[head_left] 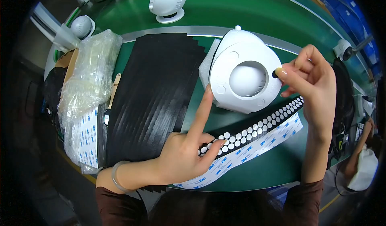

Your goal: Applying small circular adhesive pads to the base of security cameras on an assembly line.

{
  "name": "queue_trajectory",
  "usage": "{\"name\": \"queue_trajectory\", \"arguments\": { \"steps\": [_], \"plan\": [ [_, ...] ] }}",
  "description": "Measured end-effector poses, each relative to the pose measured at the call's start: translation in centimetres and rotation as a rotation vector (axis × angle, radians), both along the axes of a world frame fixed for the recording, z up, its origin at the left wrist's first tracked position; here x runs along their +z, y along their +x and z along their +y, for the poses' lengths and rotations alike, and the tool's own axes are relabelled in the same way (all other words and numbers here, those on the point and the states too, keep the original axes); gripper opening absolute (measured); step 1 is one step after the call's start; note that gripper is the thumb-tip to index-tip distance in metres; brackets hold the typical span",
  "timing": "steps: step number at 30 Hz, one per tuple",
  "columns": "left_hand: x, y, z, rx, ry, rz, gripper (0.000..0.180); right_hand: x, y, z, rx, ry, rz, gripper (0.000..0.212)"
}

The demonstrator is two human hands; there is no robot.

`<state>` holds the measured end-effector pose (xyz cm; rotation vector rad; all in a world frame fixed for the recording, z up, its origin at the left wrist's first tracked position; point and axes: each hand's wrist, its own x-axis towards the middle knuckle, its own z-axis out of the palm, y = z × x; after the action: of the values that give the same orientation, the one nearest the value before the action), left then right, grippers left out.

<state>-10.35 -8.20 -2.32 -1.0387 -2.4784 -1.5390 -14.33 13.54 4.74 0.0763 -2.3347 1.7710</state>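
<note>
A white rounded device (225,67) lies with its ring-shaped base (245,103) facing up, round shallow recesses showing in the ring. At the ring's right side my right hand (311,75) is closed, pinching a small black round pad (276,74) against or just over the rim. My left hand (185,155) points its index finger onto the base's left edge. Its thumb and other fingers close on the near end of a black strip of round pads (257,130), whose white dots run in rows. A white backing sheet with blue print (245,155) lies under that strip.
Black sheets (152,89) are stacked left of the device. Beyond them sits a clear plastic-wrapped bundle (94,65). Another white device (169,2) stands on the green belt (225,0) behind a metal rail; one more (81,26) is at far left. Another person's arm (362,141) shows at right.
</note>
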Motion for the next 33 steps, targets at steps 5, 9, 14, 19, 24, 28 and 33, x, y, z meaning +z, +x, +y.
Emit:
{"name": "queue_trajectory", "arguments": {
  "steps": [5, 9, 14, 19, 24, 28, 33],
  "plan": [
    [0.5, -0.2, -0.3, -0.017, -0.232, -0.313, 0.042, 0.7, -0.1, 0.6, 0.051, -0.002, -0.033, 0.035],
    [0.5, -0.2, 0.3, -0.022, -0.134, -0.330, 0.022, 2.3, 3.1, 0.7, 0.015, 0.532, 0.344, 0.013],
    [1.3, -0.3, -0.3, -0.027, -0.074, -0.380, 0.011, -0.6, 4.1, -1.7, 0.453, 0.615, 0.334, 0.018],
    [1.3, -0.3, -0.2, -0.057, 0.013, -0.371, 0.008, -2.1, 4.4, -1.3, 0.522, 0.635, 0.302, 0.012],
    [1.5, -0.4, -0.3, -0.085, 0.007, -0.332, 0.009, -2.4, 4.5, -1.7, 0.454, 0.656, 0.356, 0.010],
    [1.3, -0.5, -0.3, -0.083, 0.013, -0.310, 0.009, -2.8, 4.4, -1.7, 0.449, 0.651, 0.374, 0.011],
    [1.2, -0.4, -0.1, -0.074, 0.017, -0.282, 0.008, -2.8, 4.2, -1.7, 0.468, 0.657, 0.368, 0.010]
  ]
}}
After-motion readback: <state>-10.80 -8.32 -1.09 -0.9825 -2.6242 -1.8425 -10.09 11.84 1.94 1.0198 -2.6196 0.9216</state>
